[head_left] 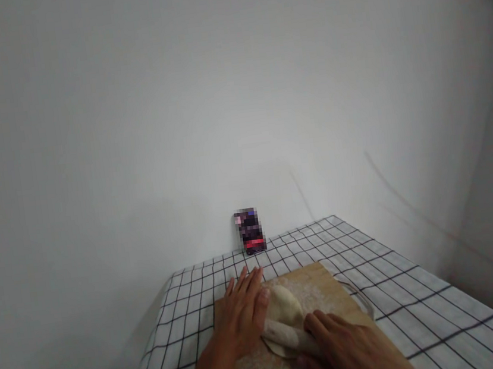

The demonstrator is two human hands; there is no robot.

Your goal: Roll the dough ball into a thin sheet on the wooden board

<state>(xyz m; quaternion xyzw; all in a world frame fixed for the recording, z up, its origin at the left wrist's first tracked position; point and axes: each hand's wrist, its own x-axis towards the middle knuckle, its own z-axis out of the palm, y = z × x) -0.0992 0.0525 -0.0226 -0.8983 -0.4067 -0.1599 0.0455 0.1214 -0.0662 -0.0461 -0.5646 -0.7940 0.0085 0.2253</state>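
A flattened round of pale dough (pixel 284 303) lies on a floured wooden board (pixel 331 288). Across its near half runs a short, light rolling pin (pixel 287 335). My right hand (pixel 340 340) is closed round the pin's right end. Flat and palm down, my left hand (pixel 243 309) has its fingers stretched toward the board's far edge. Its thumb side is at the dough's left edge, beside the pin's left end. Whether the left palm presses on that end is hidden.
The board rests on a table with a white, black-checked cloth (pixel 189 302). A phone with a blurred screen (pixel 251 232) leans against the white wall (pixel 176 127) at the back. A clear curved rim (pixel 362 299) shows at the board's right edge.
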